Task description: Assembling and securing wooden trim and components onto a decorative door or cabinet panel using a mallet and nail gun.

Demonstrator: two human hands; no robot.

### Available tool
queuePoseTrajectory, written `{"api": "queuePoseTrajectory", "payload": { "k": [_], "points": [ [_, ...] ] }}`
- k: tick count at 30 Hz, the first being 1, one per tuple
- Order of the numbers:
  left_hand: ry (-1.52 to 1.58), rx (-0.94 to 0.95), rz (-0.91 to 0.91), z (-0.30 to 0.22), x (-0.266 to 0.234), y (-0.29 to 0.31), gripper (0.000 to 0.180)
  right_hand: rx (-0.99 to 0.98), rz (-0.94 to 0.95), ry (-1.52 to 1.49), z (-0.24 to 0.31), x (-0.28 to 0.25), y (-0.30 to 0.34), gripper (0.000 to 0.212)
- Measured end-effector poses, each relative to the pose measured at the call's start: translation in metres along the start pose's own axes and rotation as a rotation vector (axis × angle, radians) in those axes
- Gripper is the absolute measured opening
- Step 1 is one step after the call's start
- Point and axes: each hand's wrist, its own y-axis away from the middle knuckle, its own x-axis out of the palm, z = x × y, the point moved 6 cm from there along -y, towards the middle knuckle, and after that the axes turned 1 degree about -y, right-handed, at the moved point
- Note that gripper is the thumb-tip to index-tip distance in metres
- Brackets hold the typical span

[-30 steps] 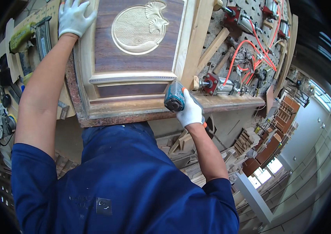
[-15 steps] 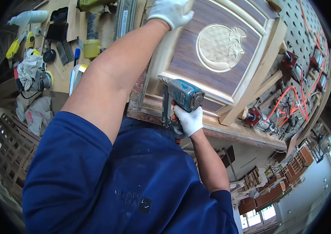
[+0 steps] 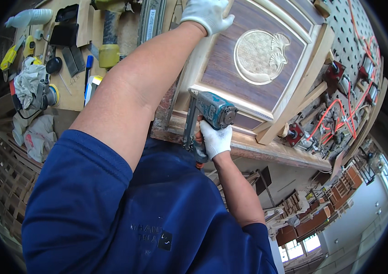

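Note:
A white work glove covers my left hand [image 3: 206, 17], which lies on the left side of a wooden panel door [image 3: 221, 68]. Its thumb is spread, while the top edge of the head view cuts off some fingertips. The door has dark panels, pale frame mouldings and a pale carved round ornament [image 3: 258, 57]. My right hand [image 3: 216, 139], also gloved, is wrapped round the grip of a teal nail gun [image 3: 213, 108]. The gun's nose is at the lower left corner of the pale moulding; I cannot tell if it touches.
Wooden bars [image 3: 296, 86] brace the door's right side, beside red clamp cylinders [image 3: 294, 134] with orange air hoses [image 3: 340, 107]. At the left lie a sander [image 3: 47, 95], a yellow utility knife [image 3: 9, 58], a plastic bottle [image 3: 29, 17] and a blue marker [image 3: 89, 63].
The nail gun's handle and my right hand have swung slightly left, while its nose stays by the same corner. The view has shifted a little; my left hand remains on the door.

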Motion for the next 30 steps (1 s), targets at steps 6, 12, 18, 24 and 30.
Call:
{"api": "queuePoseTrajectory", "payload": {
  "k": [6,12,18,24,30],
  "points": [
    [-0.007,-0.024,0.054,-0.001,0.008,-0.002,0.076,-0.374,0.034,0.306,0.013,-0.013,-0.001,0.032],
    [0.021,-0.013,0.187,0.019,0.040,-0.021,0.075,-0.840,0.369,1.226,0.012,-0.004,0.024,0.051],
    [-0.405,0.216,-0.626,-0.005,-0.002,0.004,0.076,-0.820,0.540,1.544,-0.025,0.022,0.010,0.054],
    [-0.433,0.232,-0.667,-0.020,-0.018,0.021,0.075,-0.726,0.542,1.553,-0.043,0.031,-0.004,0.059],
    [-0.436,0.223,-0.634,-0.018,-0.019,0.018,0.075,-0.724,0.535,1.496,-0.047,0.037,-0.004,0.059]
  ]
}}
